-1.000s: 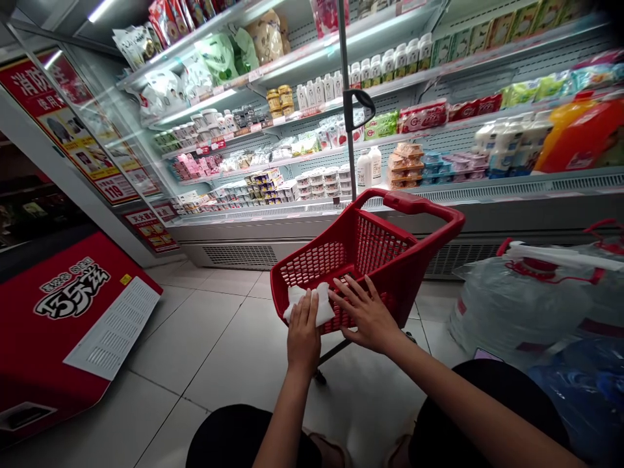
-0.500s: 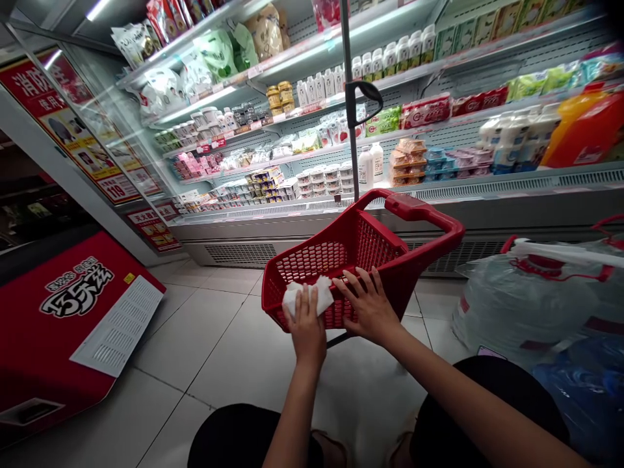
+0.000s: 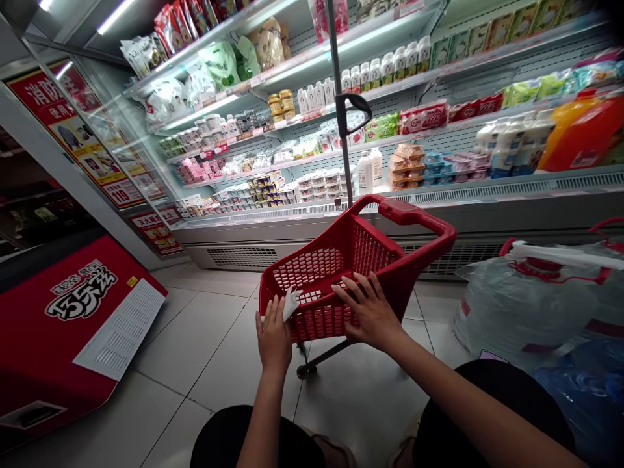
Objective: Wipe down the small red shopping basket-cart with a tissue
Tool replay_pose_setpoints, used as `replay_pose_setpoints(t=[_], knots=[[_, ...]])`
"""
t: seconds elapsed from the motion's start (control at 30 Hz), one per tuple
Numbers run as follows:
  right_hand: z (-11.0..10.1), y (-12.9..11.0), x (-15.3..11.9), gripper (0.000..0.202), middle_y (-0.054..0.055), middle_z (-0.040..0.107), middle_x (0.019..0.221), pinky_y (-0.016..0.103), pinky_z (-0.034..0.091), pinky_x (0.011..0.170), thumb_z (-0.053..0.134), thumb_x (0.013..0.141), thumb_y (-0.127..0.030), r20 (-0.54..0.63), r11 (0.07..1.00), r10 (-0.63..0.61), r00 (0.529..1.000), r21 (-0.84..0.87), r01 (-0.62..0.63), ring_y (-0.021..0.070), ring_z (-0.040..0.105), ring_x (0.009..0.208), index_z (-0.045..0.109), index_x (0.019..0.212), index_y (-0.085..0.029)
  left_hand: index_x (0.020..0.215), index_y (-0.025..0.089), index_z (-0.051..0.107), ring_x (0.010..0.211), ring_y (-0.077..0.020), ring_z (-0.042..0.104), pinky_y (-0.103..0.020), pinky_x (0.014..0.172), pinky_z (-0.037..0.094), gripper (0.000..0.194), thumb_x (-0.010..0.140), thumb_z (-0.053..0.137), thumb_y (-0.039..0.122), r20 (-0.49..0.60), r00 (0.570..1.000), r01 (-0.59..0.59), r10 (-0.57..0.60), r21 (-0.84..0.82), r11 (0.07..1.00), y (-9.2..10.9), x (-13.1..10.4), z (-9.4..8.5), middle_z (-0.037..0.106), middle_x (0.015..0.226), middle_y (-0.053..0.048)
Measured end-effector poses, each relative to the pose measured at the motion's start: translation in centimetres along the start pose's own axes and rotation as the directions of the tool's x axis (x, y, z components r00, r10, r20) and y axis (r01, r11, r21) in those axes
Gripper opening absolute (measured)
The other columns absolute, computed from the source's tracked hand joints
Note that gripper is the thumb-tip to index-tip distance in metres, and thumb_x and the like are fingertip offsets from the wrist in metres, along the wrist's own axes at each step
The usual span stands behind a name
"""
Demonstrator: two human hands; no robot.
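Note:
A small red shopping cart (image 3: 322,323) with a perforated plastic basket stands in front of me. My left hand (image 3: 274,335) presses a crumpled white cloth (image 3: 291,303) against the basket's left end, and its fingers cover part of the cloth. Whether it is paper or fabric I cannot tell. On the near side of the basket, my right hand (image 3: 373,315) grips the rim, fingers spread over the top and thumb low on the outer wall. The cart's thick red handle (image 3: 414,213) rises beyond that hand. Inside, the basket's visible part holds nothing.
A refrigerated display (image 3: 234,234) with dairy goods spans the back. To the left stands a red freezer chest (image 3: 97,305). Large wrapped water bottles (image 3: 526,305) are close on my right. A dark pole (image 3: 340,78) rises behind the cart. Tiled floor (image 3: 205,338) lies below.
My left hand has slid left along the basket with the cloth, to its end, and the cloth shows less. My right hand stays on the rim. The view has shifted slightly.

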State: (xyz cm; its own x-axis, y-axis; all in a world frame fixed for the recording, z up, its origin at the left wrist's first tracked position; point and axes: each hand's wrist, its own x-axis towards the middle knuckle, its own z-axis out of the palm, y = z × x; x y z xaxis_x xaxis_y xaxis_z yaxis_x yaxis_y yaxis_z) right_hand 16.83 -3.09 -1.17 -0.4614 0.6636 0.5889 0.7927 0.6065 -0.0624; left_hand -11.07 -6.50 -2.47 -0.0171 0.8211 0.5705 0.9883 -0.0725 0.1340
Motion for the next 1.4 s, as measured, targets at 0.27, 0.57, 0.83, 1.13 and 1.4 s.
replay_pose_setpoints(t=[0.27,0.57,0.83,1.13,1.4], knots=[[0.2,-0.5,0.1,0.094,0.013,0.044,0.159,0.064,0.002,0.127,0.068,0.081,-0.053,-0.001,0.999,-0.028,1.000,-0.029,0.028,0.0425,0.022,0.150,0.034,0.162,-0.020,0.163,0.025,0.032,0.151,-0.0300,0.039,-0.057,0.126,0.031,0.073,0.093,0.043,0.006,-0.050,0.986,-0.163,0.158,-0.131,0.978,9.4,0.6,3.2,0.049,0.159,-0.007],[-1.1,1.2,-0.4,0.088,0.007,0.043,0.159,0.061,0.004,0.128,0.067,0.084,-0.047,0.017,1.000,0.003,1.000,-0.018,-0.003,0.0368,0.028,0.150,0.030,0.163,-0.031,0.162,0.026,0.031,0.153,-0.0203,0.037,-0.046,0.127,0.031,0.065,0.100,0.034,0.007,-0.019,0.904,-0.423,0.427,-0.186,0.887,1.5,-1.5,1.0,0.049,0.160,-0.005],[0.1,0.3,0.5,0.093,0.011,0.044,0.156,0.065,0.004,0.125,0.067,0.084,-0.052,0.002,0.999,0.033,0.999,-0.043,-0.033,0.0420,0.025,0.148,0.027,0.165,-0.028,0.160,0.027,0.036,0.155,-0.0212,0.032,-0.052,0.129,0.025,0.063,0.100,0.035,0.008,-0.138,0.978,-0.188,0.158,-0.248,0.950,2.9,-1.5,2.3,0.049,0.159,-0.004],[0.2,1.4,0.7,0.093,0.012,0.043,0.156,0.066,0.005,0.125,0.067,0.083,-0.055,0.016,0.994,0.029,0.999,-0.106,-0.028,0.0420,0.025,0.147,0.030,0.163,-0.027,0.160,0.023,0.036,0.142,-0.0234,0.053,-0.048,0.121,0.037,0.070,0.093,0.042,0.004,-0.120,0.960,-0.277,0.253,-0.275,0.921,3.2,0.7,2.4,0.058,0.152,-0.008],[0.5,1.9,1.0,0.094,0.013,0.045,0.153,0.067,0.005,0.124,0.069,0.081,-0.054,0.009,0.990,0.037,0.999,-0.133,-0.036,0.0429,0.025,0.147,0.032,0.162,-0.025,0.160,0.025,0.037,0.152,-0.0185,0.039,-0.047,0.128,0.029,0.077,0.089,0.035,-0.004,-0.102,0.958,-0.287,0.269,-0.252,0.924,6.8,1.0,3.9,0.051,0.158,-0.003]])
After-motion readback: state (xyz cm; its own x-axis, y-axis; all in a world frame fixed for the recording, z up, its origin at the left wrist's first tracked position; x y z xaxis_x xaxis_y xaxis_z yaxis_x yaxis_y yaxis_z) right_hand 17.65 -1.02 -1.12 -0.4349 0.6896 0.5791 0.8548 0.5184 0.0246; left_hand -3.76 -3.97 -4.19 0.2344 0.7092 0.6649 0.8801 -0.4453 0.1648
